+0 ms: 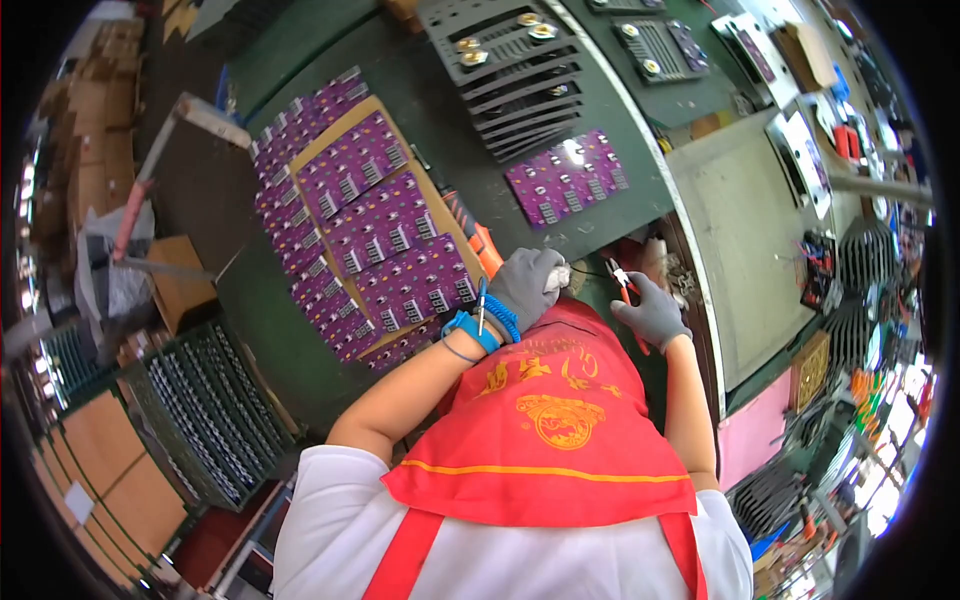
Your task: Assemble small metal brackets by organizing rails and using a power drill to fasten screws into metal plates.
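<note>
My left hand [526,280], in a grey glove with a blue coiled cord and strap at the wrist, closes on a small crumpled whitish wad [560,277]. What the wad is made of is not plain. My right hand [654,314], gloved too, grips red-handled cutting pliers [624,284], their jaws pointing away from me. Just past my left hand lies an orange and black tool [474,232], partly hidden. A purple circuit board panel [567,178] lies beyond both hands. Several more purple panels [385,235] overlap on cardboard to the left.
Stacked grey slotted plates [510,75] with brass-coloured fittings stand at the far side of the green table [440,115]. A pale-edged divider [690,260] runs along the right. Racks of parts [205,410] stand low on the left. A red apron [560,400] covers my front.
</note>
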Demonstrator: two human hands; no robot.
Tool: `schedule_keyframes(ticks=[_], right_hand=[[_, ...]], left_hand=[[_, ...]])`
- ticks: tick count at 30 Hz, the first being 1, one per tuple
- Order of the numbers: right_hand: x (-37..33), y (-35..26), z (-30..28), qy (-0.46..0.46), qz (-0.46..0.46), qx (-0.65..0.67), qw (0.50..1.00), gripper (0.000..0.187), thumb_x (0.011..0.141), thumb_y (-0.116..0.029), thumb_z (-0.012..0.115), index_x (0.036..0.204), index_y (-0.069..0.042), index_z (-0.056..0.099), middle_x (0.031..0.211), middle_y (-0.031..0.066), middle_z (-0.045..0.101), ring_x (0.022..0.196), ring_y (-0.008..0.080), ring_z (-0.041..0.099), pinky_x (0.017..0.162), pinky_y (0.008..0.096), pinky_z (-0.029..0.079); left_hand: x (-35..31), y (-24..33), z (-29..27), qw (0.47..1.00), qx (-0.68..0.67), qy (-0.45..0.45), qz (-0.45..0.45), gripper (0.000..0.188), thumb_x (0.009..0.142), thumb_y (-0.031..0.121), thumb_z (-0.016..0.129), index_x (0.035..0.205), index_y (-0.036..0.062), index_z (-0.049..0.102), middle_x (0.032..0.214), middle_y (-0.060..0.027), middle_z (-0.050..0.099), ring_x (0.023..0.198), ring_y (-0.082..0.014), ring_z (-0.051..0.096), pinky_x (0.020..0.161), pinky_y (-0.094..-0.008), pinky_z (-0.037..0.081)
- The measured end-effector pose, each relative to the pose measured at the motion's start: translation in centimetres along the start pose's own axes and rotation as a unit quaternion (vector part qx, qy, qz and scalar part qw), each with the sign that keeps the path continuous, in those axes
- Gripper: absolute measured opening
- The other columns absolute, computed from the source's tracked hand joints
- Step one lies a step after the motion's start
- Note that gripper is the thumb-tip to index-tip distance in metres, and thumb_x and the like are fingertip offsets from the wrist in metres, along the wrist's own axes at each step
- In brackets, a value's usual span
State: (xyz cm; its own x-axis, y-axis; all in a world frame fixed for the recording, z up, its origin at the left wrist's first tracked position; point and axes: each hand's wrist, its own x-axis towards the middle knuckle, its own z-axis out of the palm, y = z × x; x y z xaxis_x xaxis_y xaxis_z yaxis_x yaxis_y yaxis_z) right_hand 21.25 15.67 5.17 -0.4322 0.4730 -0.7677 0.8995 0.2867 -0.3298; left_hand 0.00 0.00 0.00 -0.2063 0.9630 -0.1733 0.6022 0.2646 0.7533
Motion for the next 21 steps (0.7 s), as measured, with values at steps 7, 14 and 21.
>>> schedule_keyframes(ticks=[7, 14, 21], right_hand=[[9.5, -8.8, 4.7, -0.128, -0.168, 0.369, 0.905, 0.048, 0.089, -0.032, 0.071, 0.124, -0.001, 0.061, 0.105, 0.0087, 0.065, 0.098, 0.0112, 0.056, 0.091, 0.0289, 0.046], [19.5, -24.1, 5.4, 0.079, -0.212, 0.11, 0.968, 0.049, 0.089, -0.041, 0.067, 0.118, -0.002, 0.064, 0.096, 0.0128, 0.071, 0.081, 0.0213, 0.067, 0.074, 0.0352, 0.051], [9.5, -23.4, 9.4, 0.213, -0.583, 0.005, 0.784, 0.043, 0.094, -0.022, 0.067, 0.131, -0.002, 0.061, 0.123, 0.0175, 0.066, 0.121, 0.0294, 0.061, 0.104, 0.038, 0.045]], left_hand=[[-8.1, -0.4, -4.3, 0.93, -0.207, 0.241, -0.187, 0.063, 0.08, 0.016, 0.075, 0.132, 0.0055, 0.041, 0.103, -0.0183, 0.065, 0.094, -0.0332, 0.07, 0.081, -0.0423, 0.057], [-17.8, 1.2, 1.5, 0.74, -0.414, 0.429, -0.31, 0.046, 0.09, 0.014, 0.072, 0.124, 0.0, 0.044, 0.11, -0.0108, 0.061, 0.102, -0.0183, 0.065, 0.081, -0.0325, 0.058], [-27.0, 10.7, 11.9, 0.506, -0.273, 0.716, -0.397, 0.06, 0.094, 0.012, 0.069, 0.145, 0.0093, 0.037, 0.105, -0.0098, 0.064, 0.092, -0.018, 0.067, 0.066, -0.0284, 0.058]])
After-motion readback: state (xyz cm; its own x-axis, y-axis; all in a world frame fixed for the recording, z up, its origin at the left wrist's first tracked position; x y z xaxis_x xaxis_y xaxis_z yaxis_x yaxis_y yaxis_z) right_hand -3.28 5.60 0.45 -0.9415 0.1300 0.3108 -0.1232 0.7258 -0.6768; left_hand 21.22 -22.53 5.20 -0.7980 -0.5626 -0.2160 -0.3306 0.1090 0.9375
